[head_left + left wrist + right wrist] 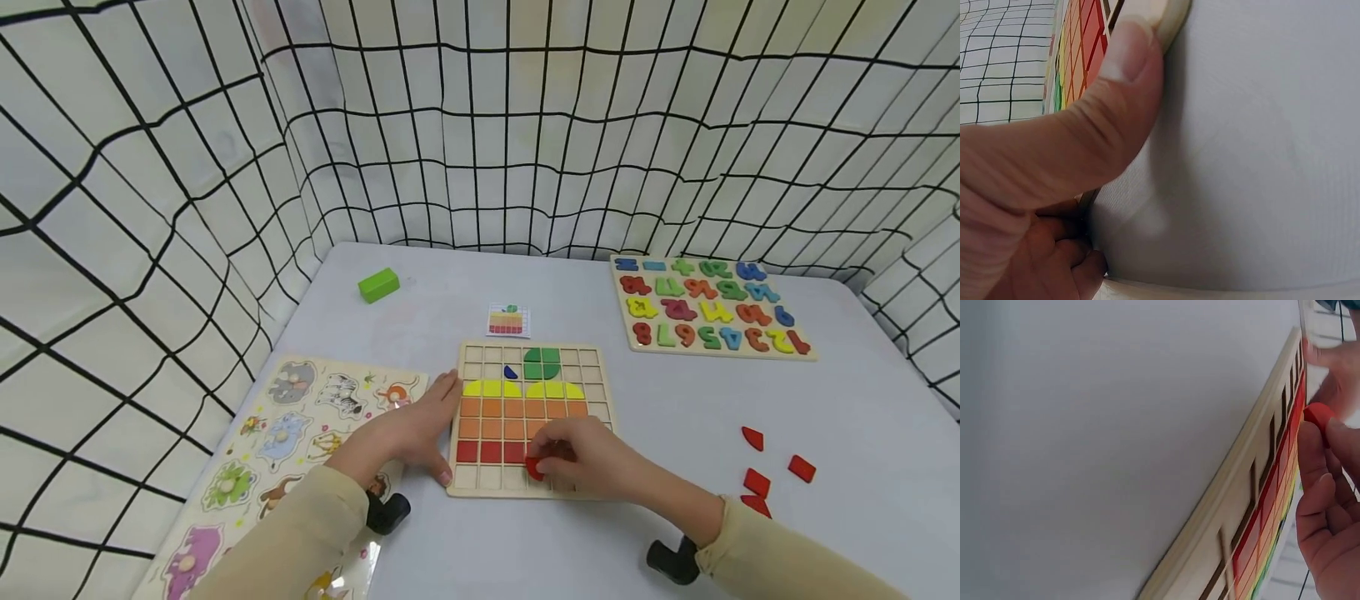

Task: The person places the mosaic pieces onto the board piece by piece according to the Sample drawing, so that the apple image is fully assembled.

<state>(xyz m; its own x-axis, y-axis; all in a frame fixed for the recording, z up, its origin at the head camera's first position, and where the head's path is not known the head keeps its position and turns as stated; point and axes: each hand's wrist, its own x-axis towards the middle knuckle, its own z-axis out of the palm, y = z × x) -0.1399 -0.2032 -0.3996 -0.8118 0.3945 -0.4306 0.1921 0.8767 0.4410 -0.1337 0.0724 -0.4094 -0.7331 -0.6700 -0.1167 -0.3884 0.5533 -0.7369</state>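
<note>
I've got a small red piece (pixel 534 467) pinched in my right hand (pixel 592 467) at the grid board's (pixel 600 392) bottom rows, too covered to tell which way it points. My left hand (pixel 408 433) lies flat along the board's left edge, thumb (pixel 1116 81) at the corner.

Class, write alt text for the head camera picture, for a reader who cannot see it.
A person's right hand pinches a red piece over the bottom row of a wooden grid board, while the left hand rests against the board's left edge. Four red pieces lie loose on the grey table, with a number puzzle behind.
</note>
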